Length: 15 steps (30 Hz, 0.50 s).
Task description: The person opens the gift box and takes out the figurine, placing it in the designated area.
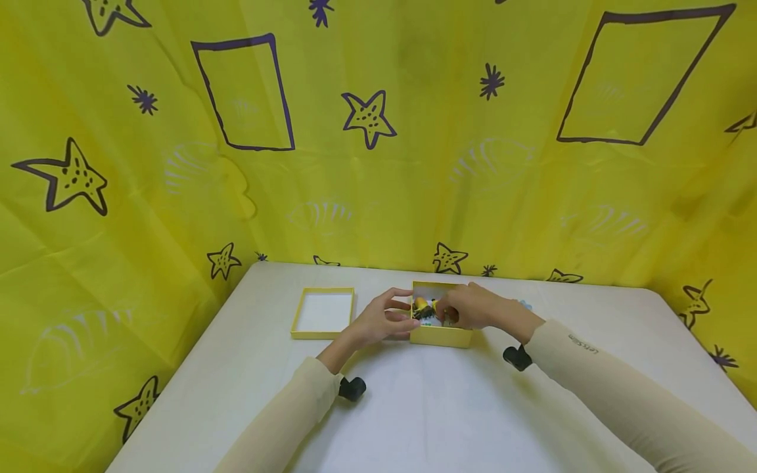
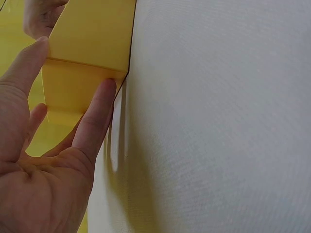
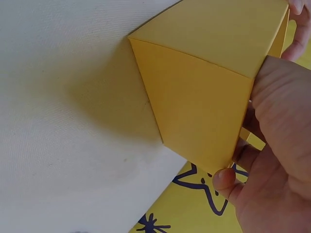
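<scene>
An uncovered yellow box [image 1: 440,337] stands near the back of the table. Inside it are a small yellow-and-dark object [image 1: 422,306] and something white with green specks, partly covered by the fingers. My left hand [image 1: 378,320] is at the box's left end. Its thumb touches the near corner, and its extended fingers [image 2: 97,116] rest against the outer wall. From the right, my right hand [image 1: 476,306] reaches over the rim with bent fingers inside the box. One of its fingertips [image 3: 224,178] stays outside, at the wall. I cannot tell what those inner fingers hold.
Left of the box lies a shallow yellow lid [image 1: 322,336] with its white inside facing up. A light-blue item [image 1: 526,305] shows behind the right wrist. The white table [image 1: 414,407] ends at a yellow patterned curtain [image 1: 414,197].
</scene>
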Each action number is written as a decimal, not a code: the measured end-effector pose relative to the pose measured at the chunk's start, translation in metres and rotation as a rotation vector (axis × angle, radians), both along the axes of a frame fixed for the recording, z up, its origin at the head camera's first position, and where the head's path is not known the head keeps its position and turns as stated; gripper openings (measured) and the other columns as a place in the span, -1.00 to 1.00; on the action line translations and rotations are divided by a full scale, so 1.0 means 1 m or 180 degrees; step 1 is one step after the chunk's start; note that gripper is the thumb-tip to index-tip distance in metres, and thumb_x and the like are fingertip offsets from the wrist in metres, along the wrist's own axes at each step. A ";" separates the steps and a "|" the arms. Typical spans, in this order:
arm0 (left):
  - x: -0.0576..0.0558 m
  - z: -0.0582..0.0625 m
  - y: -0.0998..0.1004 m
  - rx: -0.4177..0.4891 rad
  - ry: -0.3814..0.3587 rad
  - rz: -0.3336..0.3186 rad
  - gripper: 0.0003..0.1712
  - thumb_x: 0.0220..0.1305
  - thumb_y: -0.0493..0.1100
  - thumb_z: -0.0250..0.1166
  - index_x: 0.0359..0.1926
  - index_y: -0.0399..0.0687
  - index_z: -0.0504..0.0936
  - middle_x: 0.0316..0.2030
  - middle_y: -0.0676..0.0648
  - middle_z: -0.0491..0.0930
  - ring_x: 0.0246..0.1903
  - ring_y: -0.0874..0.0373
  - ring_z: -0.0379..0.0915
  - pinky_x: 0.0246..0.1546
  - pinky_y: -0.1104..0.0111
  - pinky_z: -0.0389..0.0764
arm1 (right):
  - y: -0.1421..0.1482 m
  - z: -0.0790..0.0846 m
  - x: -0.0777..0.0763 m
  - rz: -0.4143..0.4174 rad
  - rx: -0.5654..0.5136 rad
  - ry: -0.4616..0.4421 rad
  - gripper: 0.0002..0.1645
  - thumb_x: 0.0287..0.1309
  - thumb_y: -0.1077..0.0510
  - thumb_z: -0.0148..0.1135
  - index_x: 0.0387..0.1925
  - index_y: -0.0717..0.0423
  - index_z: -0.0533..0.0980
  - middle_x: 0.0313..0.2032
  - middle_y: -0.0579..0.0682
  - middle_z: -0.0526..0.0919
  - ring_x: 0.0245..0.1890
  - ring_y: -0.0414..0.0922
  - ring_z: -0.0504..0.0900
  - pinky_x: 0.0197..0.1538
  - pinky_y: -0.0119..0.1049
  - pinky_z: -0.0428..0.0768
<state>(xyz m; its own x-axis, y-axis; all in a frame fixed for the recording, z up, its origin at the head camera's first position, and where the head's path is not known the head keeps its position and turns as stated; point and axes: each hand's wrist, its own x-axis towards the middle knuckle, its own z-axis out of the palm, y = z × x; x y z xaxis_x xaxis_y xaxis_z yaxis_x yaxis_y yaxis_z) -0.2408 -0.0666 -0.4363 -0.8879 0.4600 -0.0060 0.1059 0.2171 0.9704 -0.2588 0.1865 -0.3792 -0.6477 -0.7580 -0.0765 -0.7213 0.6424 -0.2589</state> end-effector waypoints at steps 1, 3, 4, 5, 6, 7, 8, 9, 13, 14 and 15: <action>0.000 0.000 0.000 0.0005 0.0006 -0.0002 -0.21 0.26 -0.20 0.51 0.45 0.00 0.38 0.22 -0.28 0.51 0.10 -0.08 0.61 -0.01 0.20 0.73 | 0.000 0.000 0.000 0.0005 -0.0002 0.0008 -0.81 0.17 0.35 0.45 -0.36 -0.03 0.69 -0.54 -0.18 0.53 -0.51 -0.29 0.37 -0.44 -0.40 0.40; 0.000 0.000 0.000 0.0017 -0.0004 -0.0006 -0.21 0.26 -0.20 0.50 0.45 -0.01 0.37 0.23 -0.28 0.50 0.11 -0.09 0.60 -0.01 0.20 0.73 | 0.000 0.000 0.000 0.0009 -0.0008 0.0022 -0.80 0.17 0.35 0.45 -0.36 -0.04 0.69 -0.53 -0.19 0.54 -0.51 -0.29 0.38 -0.43 -0.40 0.42; 0.000 0.001 0.000 0.0028 -0.0012 -0.0006 -0.21 0.26 -0.21 0.50 0.45 -0.01 0.37 0.23 -0.28 0.50 0.11 -0.09 0.60 -0.02 0.20 0.73 | 0.000 0.000 -0.001 0.0011 -0.0011 0.0028 -0.79 0.16 0.35 0.45 -0.36 -0.04 0.69 -0.53 -0.19 0.54 -0.50 -0.29 0.38 -0.43 -0.40 0.43; 0.000 0.001 0.000 0.0034 -0.0019 -0.0006 -0.21 0.26 -0.22 0.50 0.45 -0.01 0.37 0.23 -0.28 0.50 0.11 -0.10 0.59 -0.03 0.21 0.74 | 0.000 0.000 -0.001 0.0013 -0.0013 0.0036 -0.79 0.16 0.35 0.45 -0.36 -0.05 0.69 -0.53 -0.19 0.54 -0.50 -0.29 0.38 -0.43 -0.40 0.43; 0.000 0.001 0.000 0.0035 -0.0014 -0.0006 -0.21 0.26 -0.22 0.50 0.45 -0.01 0.37 0.23 -0.28 0.50 0.12 -0.10 0.59 -0.02 0.20 0.74 | 0.000 0.000 -0.001 0.0014 -0.0014 0.0039 -0.79 0.16 0.35 0.45 -0.36 -0.05 0.69 -0.52 -0.20 0.54 -0.50 -0.29 0.39 -0.42 -0.40 0.43; -0.001 0.001 0.000 0.0033 -0.0011 -0.0007 -0.21 0.26 -0.22 0.50 0.45 -0.01 0.37 0.23 -0.28 0.50 0.12 -0.10 0.59 -0.02 0.20 0.73 | 0.000 0.000 -0.001 0.0017 -0.0019 0.0041 -0.79 0.16 0.35 0.46 -0.36 -0.05 0.69 -0.52 -0.20 0.55 -0.50 -0.29 0.39 -0.42 -0.40 0.44; -0.001 0.000 0.000 0.0035 -0.0016 -0.0010 -0.21 0.26 -0.21 0.50 0.45 -0.01 0.37 0.23 -0.28 0.50 0.12 -0.10 0.59 -0.02 0.20 0.73 | 0.000 0.000 0.000 0.0014 -0.0026 0.0033 -0.79 0.15 0.35 0.46 -0.36 -0.04 0.69 -0.51 -0.19 0.55 -0.50 -0.28 0.39 -0.42 -0.40 0.45; -0.001 0.000 0.000 0.0037 -0.0005 -0.0015 -0.22 0.27 -0.21 0.50 0.45 -0.01 0.37 0.23 -0.29 0.50 0.12 -0.11 0.59 -0.01 0.20 0.73 | 0.000 0.000 0.000 0.0012 -0.0030 0.0023 -0.80 0.15 0.35 0.46 -0.36 -0.04 0.69 -0.51 -0.19 0.56 -0.49 -0.29 0.40 -0.42 -0.40 0.45; -0.001 -0.001 0.000 0.0036 0.0018 -0.0034 -0.22 0.27 -0.21 0.50 0.45 -0.02 0.38 0.22 -0.30 0.51 0.10 -0.11 0.60 -0.01 0.20 0.73 | 0.001 0.002 0.001 0.0039 -0.0085 0.0005 -0.82 0.13 0.35 0.48 -0.35 0.00 0.70 -0.50 -0.19 0.57 -0.48 -0.29 0.40 -0.40 -0.41 0.46; -0.001 -0.001 0.000 0.0031 0.0023 -0.0032 -0.22 0.26 -0.21 0.50 0.44 -0.02 0.38 0.21 -0.30 0.51 0.10 -0.11 0.60 -0.01 0.20 0.73 | 0.001 0.002 0.000 0.0055 -0.0113 0.0019 -0.83 0.13 0.35 0.48 -0.35 0.01 0.70 -0.50 -0.19 0.57 -0.48 -0.29 0.40 -0.39 -0.41 0.46; -0.001 -0.001 0.000 0.0030 0.0027 -0.0029 -0.22 0.26 -0.21 0.50 0.44 -0.02 0.38 0.21 -0.30 0.52 0.09 -0.11 0.61 -0.02 0.20 0.73 | 0.001 0.002 0.000 0.0078 -0.0146 0.0036 -0.83 0.11 0.34 0.49 -0.35 0.02 0.70 -0.50 -0.20 0.57 -0.48 -0.29 0.40 -0.39 -0.41 0.46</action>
<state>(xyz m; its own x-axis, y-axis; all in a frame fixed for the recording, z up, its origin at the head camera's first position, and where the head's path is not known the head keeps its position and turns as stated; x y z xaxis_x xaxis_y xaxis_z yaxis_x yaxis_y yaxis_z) -0.2413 -0.0668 -0.4368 -0.8837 0.4681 0.0059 0.1160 0.2068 0.9715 -0.2585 0.1875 -0.3772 -0.6296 -0.7762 -0.0339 -0.7397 0.6122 -0.2794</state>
